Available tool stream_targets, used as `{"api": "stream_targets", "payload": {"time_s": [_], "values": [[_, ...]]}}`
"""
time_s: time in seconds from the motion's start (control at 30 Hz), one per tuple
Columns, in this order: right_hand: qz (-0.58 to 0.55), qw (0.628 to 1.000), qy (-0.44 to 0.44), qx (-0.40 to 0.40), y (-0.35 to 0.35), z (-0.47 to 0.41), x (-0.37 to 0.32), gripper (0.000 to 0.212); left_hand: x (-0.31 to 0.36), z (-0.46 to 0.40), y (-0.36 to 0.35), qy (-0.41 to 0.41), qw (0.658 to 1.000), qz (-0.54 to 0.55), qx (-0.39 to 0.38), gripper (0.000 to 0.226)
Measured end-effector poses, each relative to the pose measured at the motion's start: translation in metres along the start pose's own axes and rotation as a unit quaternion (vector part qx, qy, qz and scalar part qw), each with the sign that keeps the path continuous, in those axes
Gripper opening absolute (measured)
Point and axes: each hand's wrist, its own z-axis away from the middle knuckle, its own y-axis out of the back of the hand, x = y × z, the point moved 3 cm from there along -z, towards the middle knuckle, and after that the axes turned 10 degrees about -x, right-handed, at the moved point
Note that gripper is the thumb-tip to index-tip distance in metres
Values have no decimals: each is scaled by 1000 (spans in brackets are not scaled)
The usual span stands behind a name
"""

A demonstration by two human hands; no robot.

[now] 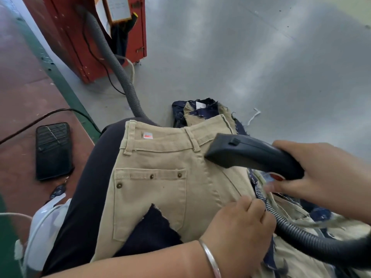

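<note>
Gripping the rear of the black plastic suction nozzle (pixel 253 155) with the right hand (pixel 325 177), fingers curled over the top, thumb tucked beneath. Pinching the right edge of the beige cotton trousers (pixel 160 189) with the left hand (pixel 239 223), knuckles bent, cloth bunched beside a strip of blue-and-white striped lining (pixel 265 203).

Trousers spread seat-up across the lap, waistband (pixel 166 141) away from the body and legs running back toward it, so long axis near to far. Nozzle laid crosswise to that, mouth pointing left, at the centre seam just below the waistband; cannot tell whether touching the cloth or just above it. Riveted back pocket (pixel 150 197) lying left of the mouth, with the left hand nearer the body and to the right.

Judging from that: sweep leftward over the pocket, then toward the body along the leg line, right hand doing the travel, left hand only holding the cloth taut. Black ribbed hose (pixel 301 235) trailing from the handle past the left knuckles, likely to drag on the fabric if swung far.

Farther off, a heap of dark blue and beige garments (pixel 200 111) on the grey floor (pixel 261 57), well apart from the black phone (pixel 53 151) at the left
</note>
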Motion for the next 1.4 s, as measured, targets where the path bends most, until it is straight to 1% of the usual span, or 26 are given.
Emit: {"api": "stream_targets", "payload": {"time_s": [0.07, 0.1, 0.17, 0.23, 0.33, 0.37, 0.43, 0.53, 0.6, 0.7, 0.77, 0.9, 0.97, 1.1, 1.2, 1.27, 1.4], "values": [[8, 1000, 8, 15, 3, -14, -13, 34, 1, 0, -3, -9, 1000, -17, -18, 13], [0, 1000, 16, 26, 6, -23, -17, 32, 0, 0, -3, -4, 1000, -6, -17, 10], [-32, 998, 27, 53, 13, -40, -22, 34, -1, 1, 0, 10, 999, 33, -6, 12], [-61, 994, 19, 84, 24, -52, -20, 34, -2, 3, 2, 14, 999, 44, 17, 14], [-115, 983, 8, 142, 43, -46, -3, 32, -4, 5, 3, 22, 997, 62, 37, 17], [-133, 981, 15, 143, 47, -36, 3, 34, -5, 5, 2, 25, 997, 60, 38, 17], [-141, 984, 21, 110, 47, -11, 10, 41, -5, 4, 0, 26, 998, 47, 32, 16], [-90, 994, -3, 62, 30, 15, 22, 53, -4, 3, -1, 23, 998, 45, 24, 17], [-50, 998, -1, 43, 12, 25, 28, 50, -4, 3, 2, 19, 997, 59, 39, 18], [-41, 999, -2, 22, -10, 28, 22, 39, -1, 3, 3, 3, 998, 42, 56, 8], [-35, 999, -15, 6, -15, 22, 7, 37, -1, 4, 3, 4, 998, 28, 54, 7], [10, 999, -17, 30, -13, 0, -12, 36, -4, 3, 3, -1, 999, 24, 48, 6], [7, 998, -19, 55, -7, -12, -18, 40, -5, 3, 2, 5, 998, 10, 54, 2], [-70, 991, -30, 106, 11, -28, -14, 36, -2, 5, 1, 8, 995, 42, 94, 8], [-127, 982, -12, 141, 29, -17, -4, 34, -2, 5, 0, 14, 994, 37, 98, 13], [-135, 981, 6, 136, 34, 1, 0, 35, -2, 5, -2, 18, 996, 32, 85, 16], [-62, 993, -5, 99, 18, 31, 14, 41, -3, 2, -1, 22, 995, 51, 82, 17]]}}
